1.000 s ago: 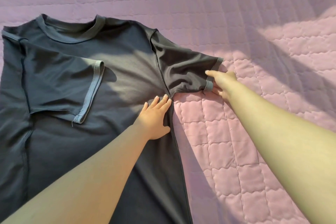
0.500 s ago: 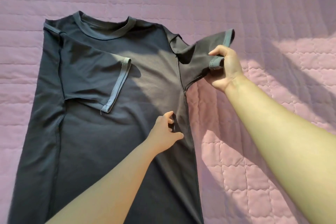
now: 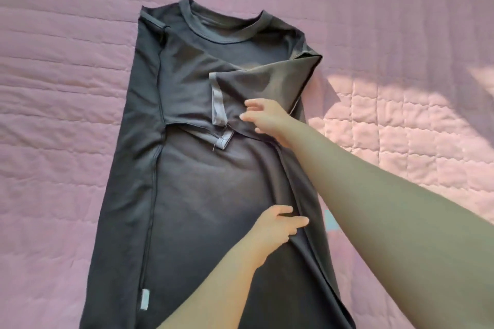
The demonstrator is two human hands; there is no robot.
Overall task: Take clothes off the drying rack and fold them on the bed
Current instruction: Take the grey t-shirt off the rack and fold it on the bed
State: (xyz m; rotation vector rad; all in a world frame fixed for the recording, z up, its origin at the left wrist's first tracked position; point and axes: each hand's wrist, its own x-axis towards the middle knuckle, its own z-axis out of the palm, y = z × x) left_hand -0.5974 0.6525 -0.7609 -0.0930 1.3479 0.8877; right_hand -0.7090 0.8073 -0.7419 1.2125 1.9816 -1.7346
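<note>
Pink quilted bed (image 3: 66, 88): right hand (image 3: 267, 119), fingers (image 3: 251, 103) spread, rests on T-shirt sleeve (image 3: 262, 83); left hand (image 3: 275, 230) pinches side fold (image 3: 287, 173). Keep edges parallel.

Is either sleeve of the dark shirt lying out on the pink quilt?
No, one sleeve and the other sleeve both lie folded over the shirt.

Warm sunlight from right, soft shadows

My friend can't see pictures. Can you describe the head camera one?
Two bare hands fold a dark grey T-shirt on a pink quilted bed. The right hand touches a folded-in sleeve; the left hand pinches the shirt's side edge.
</note>
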